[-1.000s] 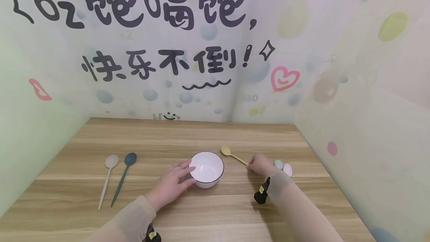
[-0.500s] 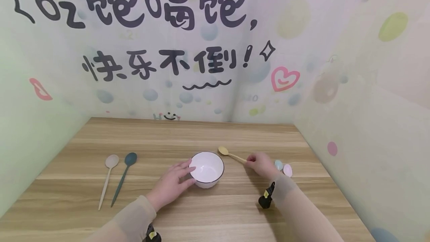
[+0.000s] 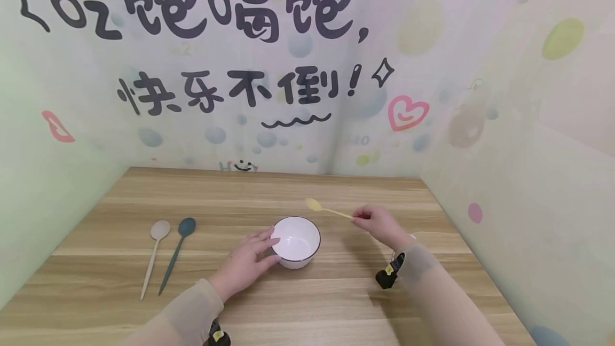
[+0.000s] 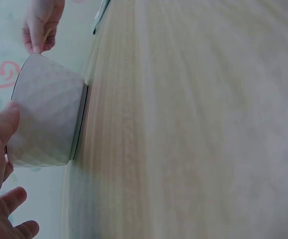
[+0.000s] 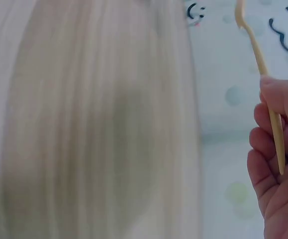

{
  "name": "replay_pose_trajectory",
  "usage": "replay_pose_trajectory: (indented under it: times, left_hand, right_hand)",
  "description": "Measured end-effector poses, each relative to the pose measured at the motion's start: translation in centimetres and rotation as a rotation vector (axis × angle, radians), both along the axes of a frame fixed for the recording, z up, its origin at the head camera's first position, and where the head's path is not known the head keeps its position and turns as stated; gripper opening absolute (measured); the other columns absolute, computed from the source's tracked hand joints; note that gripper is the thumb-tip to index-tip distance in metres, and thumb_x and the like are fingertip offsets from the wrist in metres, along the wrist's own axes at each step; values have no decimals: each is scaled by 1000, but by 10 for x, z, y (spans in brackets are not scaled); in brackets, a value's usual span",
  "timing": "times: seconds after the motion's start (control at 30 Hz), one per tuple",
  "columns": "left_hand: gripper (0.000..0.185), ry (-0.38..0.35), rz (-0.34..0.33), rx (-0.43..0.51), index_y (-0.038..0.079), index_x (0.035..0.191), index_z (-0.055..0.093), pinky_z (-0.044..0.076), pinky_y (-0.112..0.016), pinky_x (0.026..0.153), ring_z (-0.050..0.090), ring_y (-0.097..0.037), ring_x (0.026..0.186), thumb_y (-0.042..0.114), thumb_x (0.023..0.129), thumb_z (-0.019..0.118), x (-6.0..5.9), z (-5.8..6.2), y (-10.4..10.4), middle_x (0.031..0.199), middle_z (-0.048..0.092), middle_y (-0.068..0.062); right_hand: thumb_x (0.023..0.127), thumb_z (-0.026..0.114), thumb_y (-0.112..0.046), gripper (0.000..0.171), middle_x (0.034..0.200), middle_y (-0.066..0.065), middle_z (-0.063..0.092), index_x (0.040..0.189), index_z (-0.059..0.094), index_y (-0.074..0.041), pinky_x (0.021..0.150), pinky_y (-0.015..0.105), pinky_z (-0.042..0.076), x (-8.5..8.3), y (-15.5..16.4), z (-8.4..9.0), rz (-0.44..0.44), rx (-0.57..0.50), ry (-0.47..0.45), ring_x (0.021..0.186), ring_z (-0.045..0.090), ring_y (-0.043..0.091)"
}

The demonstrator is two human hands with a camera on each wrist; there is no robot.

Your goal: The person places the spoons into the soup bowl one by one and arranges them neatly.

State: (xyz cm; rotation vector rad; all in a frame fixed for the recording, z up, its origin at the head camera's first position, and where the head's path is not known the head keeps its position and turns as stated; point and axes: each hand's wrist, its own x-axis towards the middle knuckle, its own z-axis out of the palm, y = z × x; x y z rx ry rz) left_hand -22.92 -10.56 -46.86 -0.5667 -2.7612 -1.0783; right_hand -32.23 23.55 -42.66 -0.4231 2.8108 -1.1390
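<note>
My left hand (image 3: 247, 263) holds the white, dark-rimmed bowl (image 3: 299, 242) at its left side. In the left wrist view, the thumb (image 4: 7, 119) lies on the bowl's faceted outer wall (image 4: 49, 114) close to the rim, while other fingers spread below. To the right of the bowl, my right hand (image 3: 379, 224) pinches a yellow spoon (image 3: 314, 205) by the handle, above the table, its head pointing left. In the right wrist view, the handle (image 5: 276, 129) runs under the thumb and across the curled fingers.
A beige spoon (image 3: 160, 229) and a dark teal spoon (image 3: 186, 227) lie side by side on the wooden table (image 3: 230, 191) at left. The right forearm mostly covers a small pale piece (image 3: 412, 237). A printed wall (image 3: 288, 148) closes off the back.
My right hand has raised the yellow spoon off the table and shifted its head slightly left and away. The forearm now hides most of the two small pale pieces. Left hand and bowl stay put.
</note>
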Motion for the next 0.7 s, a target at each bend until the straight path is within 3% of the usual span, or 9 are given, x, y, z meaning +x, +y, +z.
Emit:
replay_pose_trajectory:
  times: [0.27, 0.53, 0.7]
  left_hand:
    - [44, -17, -2, -7, 11, 128, 63, 26, -53, 112, 35, -33, 137, 32, 89, 69, 0, 2, 1, 148, 44, -4]
    - [45, -35, 0, -11, 12, 129, 63, 26, -53, 112, 34, -33, 138, 32, 89, 70, 1, 4, 0, 149, 42, -3]
    - [45, -16, -2, -10, 11, 128, 63, 27, -54, 111, 35, -34, 137, 32, 89, 70, 0, 2, 0, 148, 43, -3]
  right_hand:
    - [90, 69, -18, 9, 89, -3, 65, 95, 71, -11, 72, 33, 51, 4, -10, 27, 148, 86, 84, 79, 59, 14]
    - [88, 70, -18, 8, 84, -8, 65, 92, 72, -11, 66, 28, 50, 1, -25, 37, 274, 263, 161, 74, 57, 8]
    - [89, 70, -15, 5, 85, -9, 62, 91, 73, -12, 69, 26, 50, -1, -35, 39, 347, 314, 204, 77, 57, 7]
